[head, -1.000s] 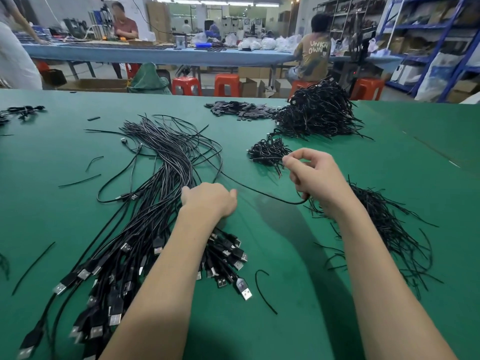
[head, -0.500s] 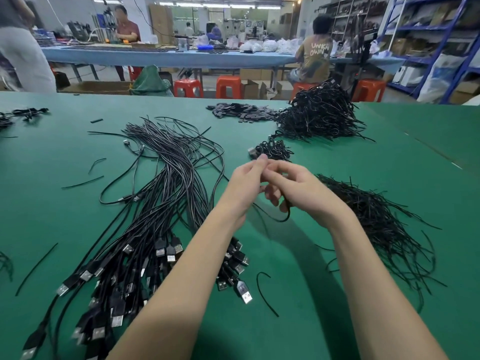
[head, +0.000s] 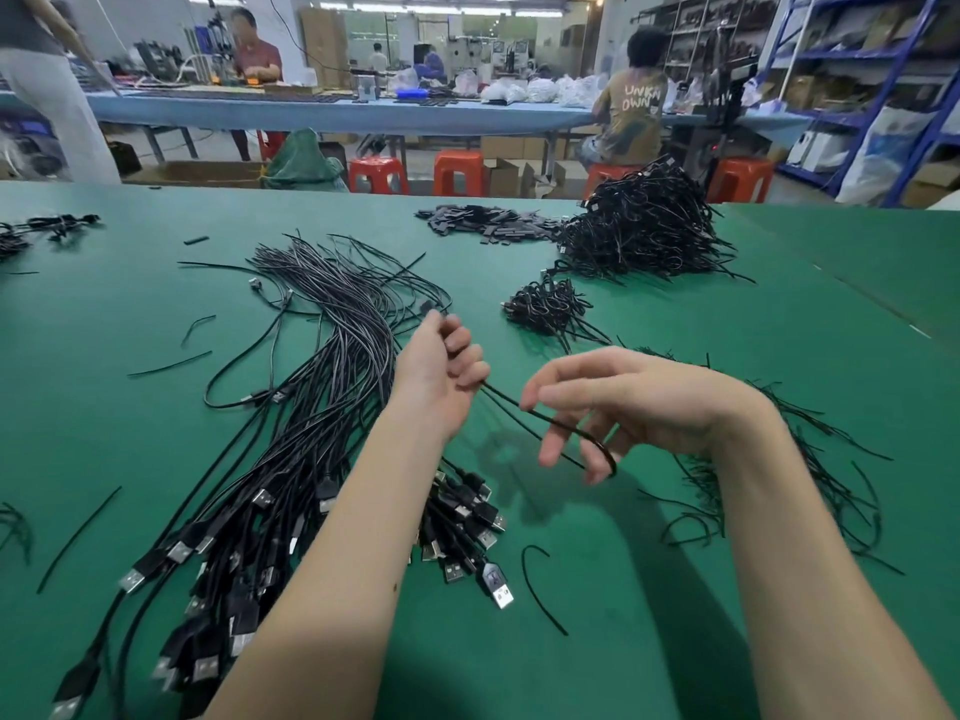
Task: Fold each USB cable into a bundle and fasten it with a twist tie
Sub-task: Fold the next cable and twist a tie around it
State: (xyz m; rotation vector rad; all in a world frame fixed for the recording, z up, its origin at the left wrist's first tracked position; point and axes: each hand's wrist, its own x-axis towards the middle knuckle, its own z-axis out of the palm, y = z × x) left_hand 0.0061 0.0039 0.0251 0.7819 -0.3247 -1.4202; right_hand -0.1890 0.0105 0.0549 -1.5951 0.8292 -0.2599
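One black USB cable (head: pixel 540 418) is stretched in a long fold between my hands above the green table (head: pixel 727 615). My left hand (head: pixel 439 371) is closed on one end of the fold. My right hand (head: pixel 623 402) has the cable's loop hooked around its fingers. A big fan of loose black USB cables (head: pixel 291 459) lies to the left under my left forearm, plugs toward me. A heap of black twist ties (head: pixel 810 470) lies right of my right wrist. A small pile of bundled cables (head: pixel 550 309) sits beyond my hands.
A large heap of bundled cables (head: pixel 644 226) and flat black pieces (head: pixel 483 223) lie at the table's far side. Stray ties (head: pixel 540 589) are scattered on the table. People work at a blue bench (head: pixel 337 114) behind, with red stools (head: pixel 457 171) and shelves (head: pixel 857 70).
My hands were together half a second ago; now they have moved apart, the left up and leftward, drawing the cable into a long fold. Earlier the left hand rested on the cable fan.
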